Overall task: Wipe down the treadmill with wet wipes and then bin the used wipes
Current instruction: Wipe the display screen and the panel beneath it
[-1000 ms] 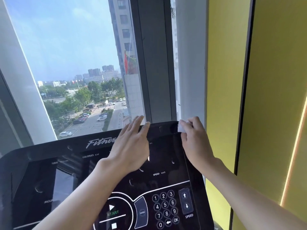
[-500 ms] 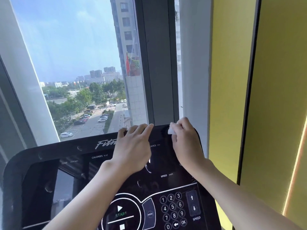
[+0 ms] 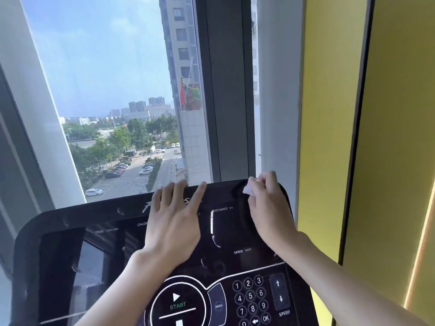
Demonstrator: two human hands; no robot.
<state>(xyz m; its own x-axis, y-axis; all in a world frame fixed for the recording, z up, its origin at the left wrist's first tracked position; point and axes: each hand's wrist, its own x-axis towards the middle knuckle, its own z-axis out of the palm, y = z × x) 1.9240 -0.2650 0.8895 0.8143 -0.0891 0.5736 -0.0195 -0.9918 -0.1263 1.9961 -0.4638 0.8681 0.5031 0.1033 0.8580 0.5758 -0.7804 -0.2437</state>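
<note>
The treadmill's glossy black console (image 3: pixel 58 243) fills the lower part of the view. My left hand (image 3: pixel 173 222) lies flat on its upper middle, fingers straight and reaching the top edge. My right hand (image 3: pixel 268 208) is at the console's top right corner, its fingers curled around a small white wet wipe (image 3: pixel 248 189) that it presses against the panel. Only a corner of the wipe shows past the fingers.
A large window (image 3: pixel 113 90) stands right behind the console, with a dark frame post (image 3: pixel 226 90) and a white pillar (image 3: pixel 277 90). A yellow wall panel (image 3: pixel 329 114) runs along the right. The keypad (image 3: pixel 250 296), start button (image 3: pixel 177 304) and speed arrows (image 3: pixel 279 291) sit on the lower console.
My right hand with the wipe slid left along the top edge, then back to the right corner. My left hand's fingers straightened again on the console.
</note>
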